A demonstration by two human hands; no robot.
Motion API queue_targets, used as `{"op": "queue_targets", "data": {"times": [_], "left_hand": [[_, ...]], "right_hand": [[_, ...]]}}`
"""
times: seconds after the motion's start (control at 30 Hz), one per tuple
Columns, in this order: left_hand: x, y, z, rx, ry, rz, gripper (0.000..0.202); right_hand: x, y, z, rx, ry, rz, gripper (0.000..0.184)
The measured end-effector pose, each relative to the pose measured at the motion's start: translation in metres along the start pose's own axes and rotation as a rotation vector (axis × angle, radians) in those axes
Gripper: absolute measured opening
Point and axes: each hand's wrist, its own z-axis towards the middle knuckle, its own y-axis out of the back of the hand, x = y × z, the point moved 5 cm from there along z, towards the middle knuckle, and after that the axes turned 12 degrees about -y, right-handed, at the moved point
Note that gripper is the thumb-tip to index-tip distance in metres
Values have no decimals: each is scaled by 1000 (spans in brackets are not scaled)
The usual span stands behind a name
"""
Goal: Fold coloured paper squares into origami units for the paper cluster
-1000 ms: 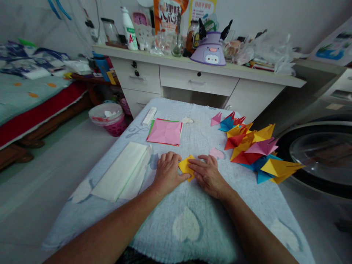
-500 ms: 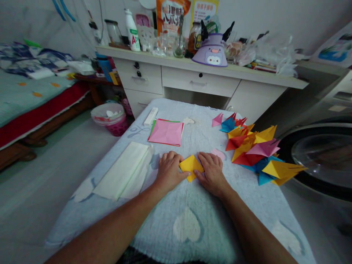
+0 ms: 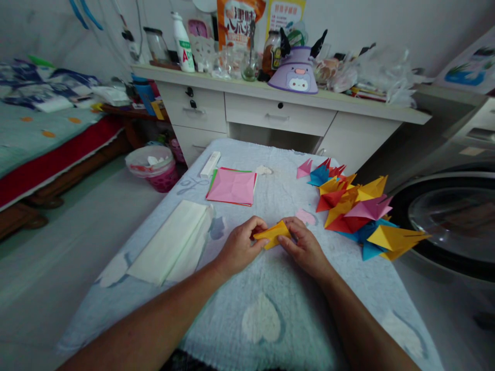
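Crosswise, yellow paper (image 3: 274, 234), tapering left

Bare forearms, left (image 3: 154, 319) and right (image 3: 359, 309), enter from the lower corners and converge forward, both wrists nearly straight. The left hand (image 3: 243, 243) and right hand (image 3: 304, 246) face each other, near but apart, each closed in a pinch. The thumbs point inward on the near side; the fingers bend on the far side, their tips partly hidden. The backs of both hands face outward and upward.
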Motion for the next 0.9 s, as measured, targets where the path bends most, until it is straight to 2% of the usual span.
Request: {"op": "queue_targets", "data": {"times": [0.1, 0.2, 0.3, 0.4, 0.47, 0.9], "left_hand": [[0, 2, -1, -31, 31, -17, 19], [-1, 5, -3, -73, 8, -20, 34], [-7, 7, -4, -93, -123, 24, 45], [-16, 8, -5, -107, -283, 95, 44], [-18, 8, -6, -105, -335, 130, 44], [-16, 5, -3, -103, -335, 164, 47]], "right_hand": [[-1, -3, -1, 67, -71, 161, 20], [-3, -7, -2, 92, -118, 260, 21], [-3, -9, -3, 116, -129, 343, 21], [-4, -11, -3, 133, -150, 389, 21], [-5, -13, -3, 147, -170, 408, 20], [-9, -17, -5, 172, -216, 467, 21]]}}
